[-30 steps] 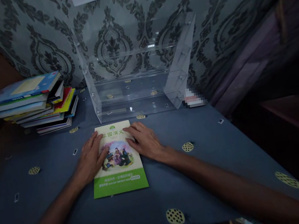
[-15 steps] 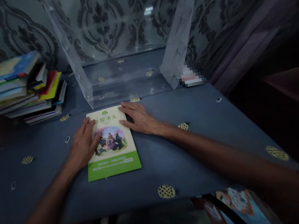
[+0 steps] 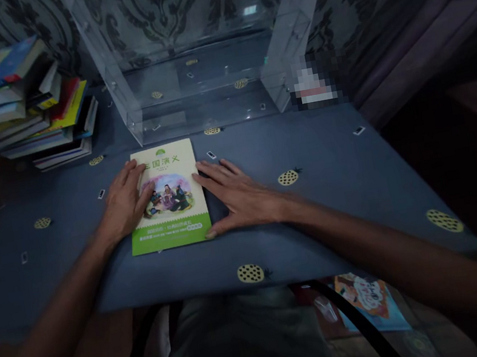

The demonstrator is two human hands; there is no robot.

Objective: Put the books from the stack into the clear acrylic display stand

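Note:
A closed paperback book (image 3: 174, 205) with a cream and green cover lies flat on the table, its illustrated front facing up. My left hand (image 3: 125, 201) rests along its left edge, fingers stretched out and the fingertips and thumb over the cover. At the right edge, my right hand (image 3: 237, 197) is spread wide. Its fingertips touch the upper part of that edge, and its thumb lies at the lower right corner. Neither hand grips the book.
A leaning stack of books (image 3: 18, 106) stands at the back left. Behind the paperback is a clear acrylic shelf (image 3: 136, 122), with a blurred-out white item (image 3: 314, 88) to its right. The table (image 3: 342, 215) wears a blue pineapple-print cloth. Below its edge lies a colourful packet (image 3: 373, 299).
My right hand has slid down the book's right edge and opened wider, its thumb now at the lower corner. My left hand stays at the left edge. The camera view has tilted downward.

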